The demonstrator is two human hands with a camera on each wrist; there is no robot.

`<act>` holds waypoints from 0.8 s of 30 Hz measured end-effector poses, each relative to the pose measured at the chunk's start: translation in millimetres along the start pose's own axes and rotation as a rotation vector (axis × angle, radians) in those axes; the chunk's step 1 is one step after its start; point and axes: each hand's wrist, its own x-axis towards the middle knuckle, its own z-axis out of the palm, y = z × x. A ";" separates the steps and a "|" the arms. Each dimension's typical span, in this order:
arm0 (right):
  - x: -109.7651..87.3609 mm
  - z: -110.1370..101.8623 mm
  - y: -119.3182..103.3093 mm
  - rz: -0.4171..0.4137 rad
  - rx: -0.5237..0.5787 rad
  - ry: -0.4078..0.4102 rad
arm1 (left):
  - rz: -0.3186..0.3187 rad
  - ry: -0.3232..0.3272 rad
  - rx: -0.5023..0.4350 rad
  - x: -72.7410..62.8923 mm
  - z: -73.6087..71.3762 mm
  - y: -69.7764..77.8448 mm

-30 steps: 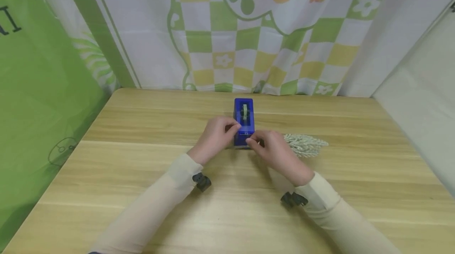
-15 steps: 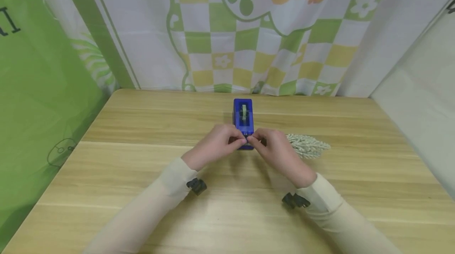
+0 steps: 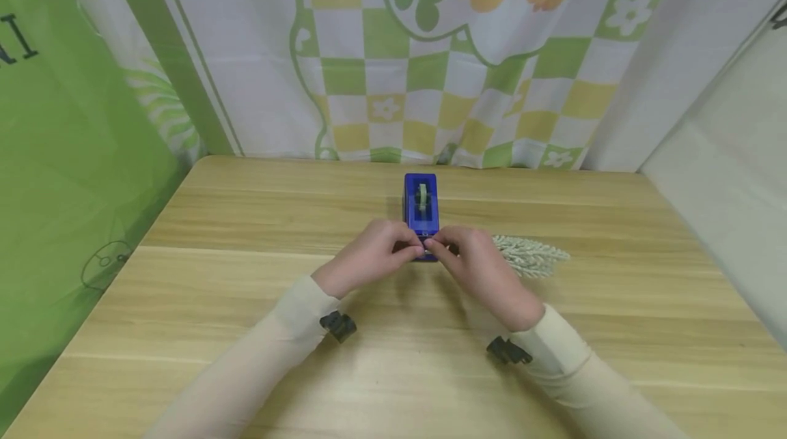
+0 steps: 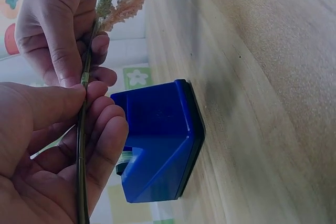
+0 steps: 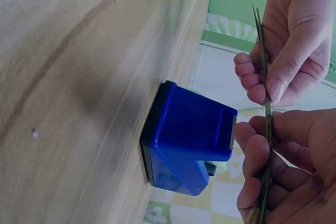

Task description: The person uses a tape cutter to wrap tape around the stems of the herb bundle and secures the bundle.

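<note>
Both hands pinch a thin bundle of dark green stems (image 4: 81, 150) topped with fluffy dried-looking flower heads (image 3: 531, 257), which stick out beyond my right hand (image 3: 478, 272). My left hand (image 3: 376, 251) grips the stems toward their bare ends, its thumb and fingertips close beside the right fingertips. Between the two pinches, a small light band, apparently clear tape (image 4: 85, 78), lies around the stems. Just behind the fingertips stands a blue tape dispenser (image 3: 423, 226), its serrated cutter (image 5: 233, 132) facing the hands. Inside it sits a tape roll (image 3: 422, 196).
The light wooden table (image 3: 246, 220) runs under both arms. Along its back edge hangs a checked floral curtain (image 3: 424, 70). A green cloth (image 3: 67, 166) hangs at the left and a pale one (image 3: 732, 152) at the right.
My left hand has come from the dispenser's top front edge down and toward the right fingertips, meeting them at the stems. The right hand and the dispenser have hardly moved.
</note>
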 end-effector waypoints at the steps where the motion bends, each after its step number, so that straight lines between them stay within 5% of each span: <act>1: -0.3 0.1 -0.4 -0.002 -0.008 0.001 | -0.004 0.000 -0.003 -0.4 -0.2 -0.1; 24: -2.2 3.5 -3.6 -0.031 -0.094 0.031 | -0.012 0.017 -0.005 -1.7 1.4 -1.1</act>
